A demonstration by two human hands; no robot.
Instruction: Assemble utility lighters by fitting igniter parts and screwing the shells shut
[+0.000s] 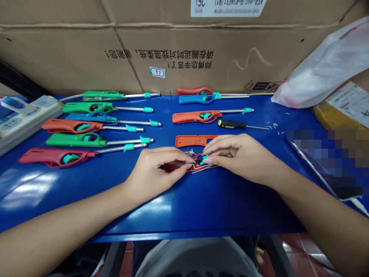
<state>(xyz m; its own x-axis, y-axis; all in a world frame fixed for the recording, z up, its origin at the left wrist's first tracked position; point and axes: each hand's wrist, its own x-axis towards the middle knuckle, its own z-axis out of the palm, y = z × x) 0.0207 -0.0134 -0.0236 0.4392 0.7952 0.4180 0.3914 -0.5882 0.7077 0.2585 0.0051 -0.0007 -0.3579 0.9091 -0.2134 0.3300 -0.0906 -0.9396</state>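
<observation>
An opened orange lighter half-shell [196, 167] lies on the blue table, with a pale wire and small parts showing in it. My left hand [163, 167] is closed at its left end, thumb and forefinger pinching a small black part [197, 162] over the shell. From the other side my right hand [235, 156] pinches a teal trigger [205, 159] between thumb and fingertips. Just behind is the other orange shell half [188, 141], partly covered by my right fingers. A small clear-and-metal piece [189, 152] shows by my left fingertips.
Several long-necked lighters [62, 157] lie in a column at left, more [196, 116] at back centre. A yellow-black screwdriver [232, 124] lies right of centre, near tiny white bits [275, 125]. A power strip [25, 119], phone [317, 165], plastic bag [323, 65] and cardboard box [72, 57] edge the table.
</observation>
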